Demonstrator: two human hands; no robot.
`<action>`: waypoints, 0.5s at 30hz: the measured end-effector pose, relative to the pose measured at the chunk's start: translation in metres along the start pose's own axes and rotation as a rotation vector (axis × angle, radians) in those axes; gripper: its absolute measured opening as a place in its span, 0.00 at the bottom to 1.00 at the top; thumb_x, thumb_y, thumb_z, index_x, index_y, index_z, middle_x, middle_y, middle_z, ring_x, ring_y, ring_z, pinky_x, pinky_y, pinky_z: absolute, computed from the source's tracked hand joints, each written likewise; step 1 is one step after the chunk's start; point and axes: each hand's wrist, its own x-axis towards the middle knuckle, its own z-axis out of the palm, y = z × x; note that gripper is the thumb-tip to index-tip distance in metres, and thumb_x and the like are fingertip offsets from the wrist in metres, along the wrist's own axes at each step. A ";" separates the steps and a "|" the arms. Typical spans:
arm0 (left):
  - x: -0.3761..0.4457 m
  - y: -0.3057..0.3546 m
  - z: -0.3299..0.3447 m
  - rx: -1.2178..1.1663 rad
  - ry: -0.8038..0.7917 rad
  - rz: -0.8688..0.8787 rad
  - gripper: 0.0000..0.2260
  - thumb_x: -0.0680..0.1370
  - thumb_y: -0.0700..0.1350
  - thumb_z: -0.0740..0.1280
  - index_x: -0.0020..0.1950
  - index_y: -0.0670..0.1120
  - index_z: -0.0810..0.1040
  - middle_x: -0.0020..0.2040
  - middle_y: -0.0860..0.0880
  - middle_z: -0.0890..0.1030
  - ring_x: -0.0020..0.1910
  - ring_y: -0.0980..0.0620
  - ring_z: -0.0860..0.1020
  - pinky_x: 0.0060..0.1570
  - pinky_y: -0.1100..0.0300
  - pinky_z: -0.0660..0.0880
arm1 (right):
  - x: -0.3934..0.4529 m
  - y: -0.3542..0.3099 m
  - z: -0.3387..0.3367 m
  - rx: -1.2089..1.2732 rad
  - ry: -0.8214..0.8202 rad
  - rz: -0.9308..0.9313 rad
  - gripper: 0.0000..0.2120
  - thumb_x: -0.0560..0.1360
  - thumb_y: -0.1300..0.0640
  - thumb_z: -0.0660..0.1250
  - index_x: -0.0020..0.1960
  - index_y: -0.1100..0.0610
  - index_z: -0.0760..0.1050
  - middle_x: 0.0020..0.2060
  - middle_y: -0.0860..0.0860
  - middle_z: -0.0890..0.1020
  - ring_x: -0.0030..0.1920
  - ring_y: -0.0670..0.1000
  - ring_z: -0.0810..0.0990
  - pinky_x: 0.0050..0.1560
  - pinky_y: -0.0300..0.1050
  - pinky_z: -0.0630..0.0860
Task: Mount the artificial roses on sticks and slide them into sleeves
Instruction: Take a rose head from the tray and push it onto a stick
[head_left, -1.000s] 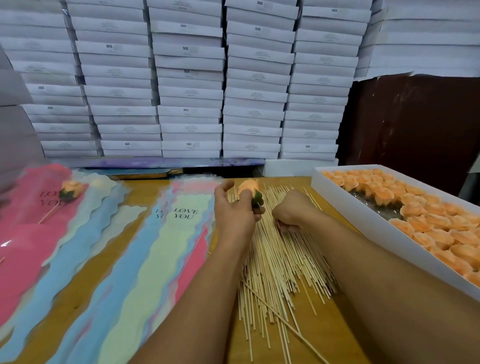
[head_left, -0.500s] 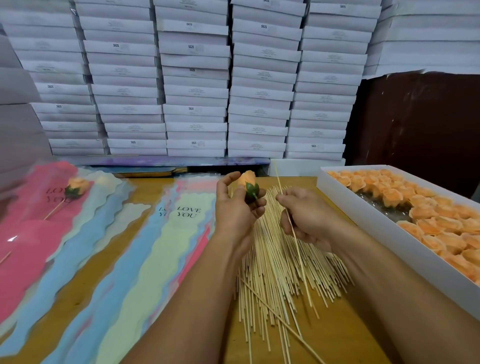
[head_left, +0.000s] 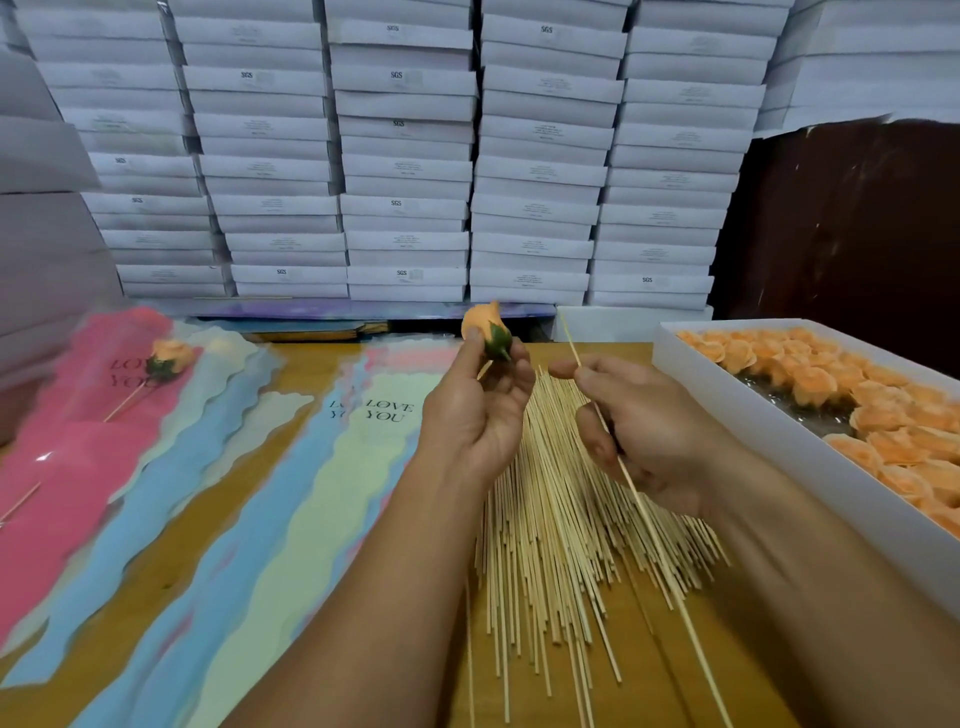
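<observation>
My left hand (head_left: 475, 415) holds an orange artificial rose (head_left: 485, 327) with a green base at its fingertips, raised above the table. My right hand (head_left: 644, 431) pinches one thin wooden stick (head_left: 644, 514), whose upper tip stands a little right of the rose, apart from it. Under both hands lies a heap of loose sticks (head_left: 550, 530). Pastel "LOVE YOU" sleeves (head_left: 322, 493) fan out to the left. A finished rose on a stick (head_left: 166, 358) lies on a pink sleeve (head_left: 57, 467) at the far left.
A white tray (head_left: 779, 441) filled with several orange roses (head_left: 883, 415) runs along the right side. Stacks of white boxes (head_left: 405, 156) form a wall behind the wooden table (head_left: 171, 540). A dark brown panel (head_left: 852, 218) stands at the back right.
My right hand picked one stick out of the heap and lifted it upright. My left hand raised the rose and turned its green base towards the stick.
</observation>
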 end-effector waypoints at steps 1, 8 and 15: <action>0.001 0.001 0.000 -0.036 -0.014 -0.014 0.09 0.82 0.43 0.64 0.53 0.36 0.77 0.41 0.41 0.80 0.34 0.51 0.81 0.34 0.63 0.80 | -0.001 0.000 0.002 -0.028 -0.002 -0.027 0.13 0.86 0.53 0.53 0.61 0.48 0.76 0.20 0.50 0.69 0.18 0.46 0.62 0.18 0.33 0.56; -0.002 0.002 -0.003 -0.046 -0.034 -0.046 0.12 0.79 0.45 0.68 0.55 0.37 0.78 0.42 0.41 0.83 0.35 0.51 0.81 0.39 0.62 0.76 | -0.006 -0.001 0.009 -0.035 0.026 -0.160 0.14 0.79 0.65 0.59 0.47 0.59 0.83 0.24 0.52 0.75 0.19 0.46 0.64 0.20 0.34 0.58; -0.006 0.005 0.000 -0.186 -0.021 -0.037 0.08 0.76 0.38 0.71 0.51 0.34 0.78 0.39 0.39 0.82 0.35 0.46 0.83 0.34 0.61 0.82 | -0.012 -0.004 0.018 -0.190 0.012 -0.313 0.18 0.83 0.59 0.59 0.68 0.44 0.75 0.18 0.49 0.69 0.19 0.43 0.66 0.21 0.35 0.64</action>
